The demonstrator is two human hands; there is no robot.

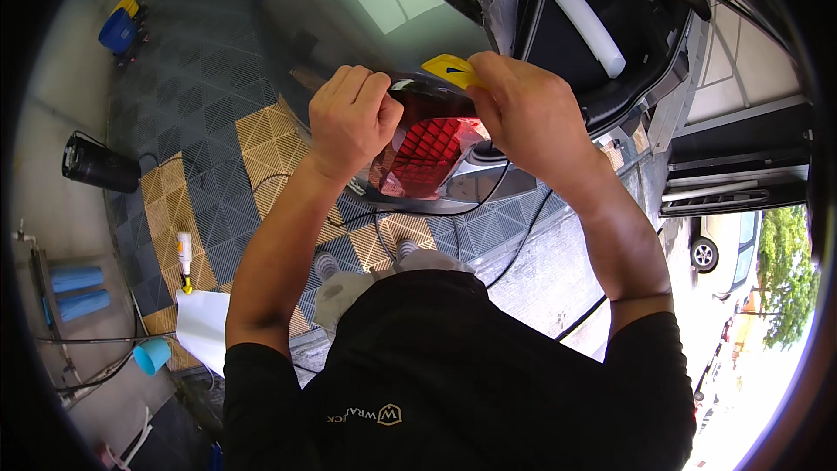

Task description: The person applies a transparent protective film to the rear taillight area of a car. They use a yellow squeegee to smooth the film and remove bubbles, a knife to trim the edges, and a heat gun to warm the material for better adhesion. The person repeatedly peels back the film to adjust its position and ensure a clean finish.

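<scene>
Right hand pinches a yellow squeegee against the red tail light — left hand curled shut on the light's upper edge, fingers pressed down.

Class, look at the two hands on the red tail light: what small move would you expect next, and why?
Probably a short stroke of the yellow squeegee across the red tail light: the right hand pinches it at the lamp's top edge while the left hand presses beside it.

Black short-sleeved shirt, bare forearms
</scene>
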